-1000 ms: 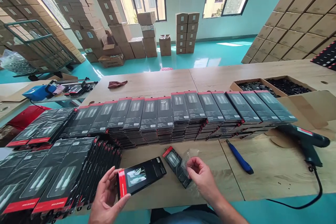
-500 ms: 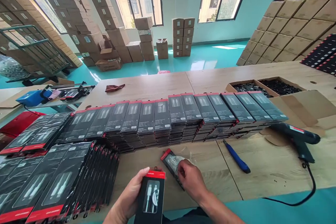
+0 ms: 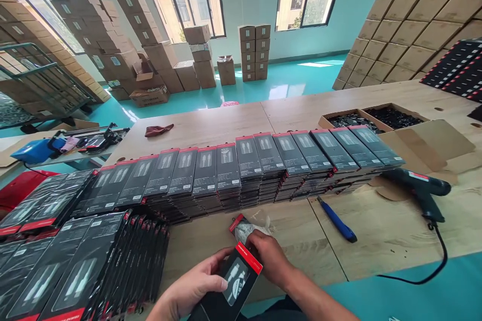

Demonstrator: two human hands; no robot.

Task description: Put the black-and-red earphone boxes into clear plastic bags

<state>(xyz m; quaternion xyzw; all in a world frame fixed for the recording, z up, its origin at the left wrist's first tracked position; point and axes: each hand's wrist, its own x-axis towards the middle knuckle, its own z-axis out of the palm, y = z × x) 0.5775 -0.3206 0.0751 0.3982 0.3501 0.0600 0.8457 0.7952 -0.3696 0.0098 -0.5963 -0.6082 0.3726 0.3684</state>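
My left hand (image 3: 196,281) grips a black and red cable box (image 3: 224,303), its thumb across the front by the clear window. A white cable and a round sticker show through the window. My right hand (image 3: 273,258) is closed at a crumpled piece of clear plastic film (image 3: 246,230); its fingertips are partly hidden behind the held box. Under the film lies another cable box (image 3: 237,220), mostly covered. Just beyond runs a long row of stacked cable boxes (image 3: 205,170).
Film-wrapped cable boxes (image 3: 33,286) are piled at the left. A blue-handled tool (image 3: 339,223) and a black heat gun (image 3: 422,185) with its cord lie on the right. Behind them is an open carton (image 3: 357,113) of small dark parts. A dark red cloth (image 3: 158,131) lies at the far left.
The box in my left hand has tilted and moved right, towards my right hand. My right hand stays at the plastic film. The whole view has shifted slightly.
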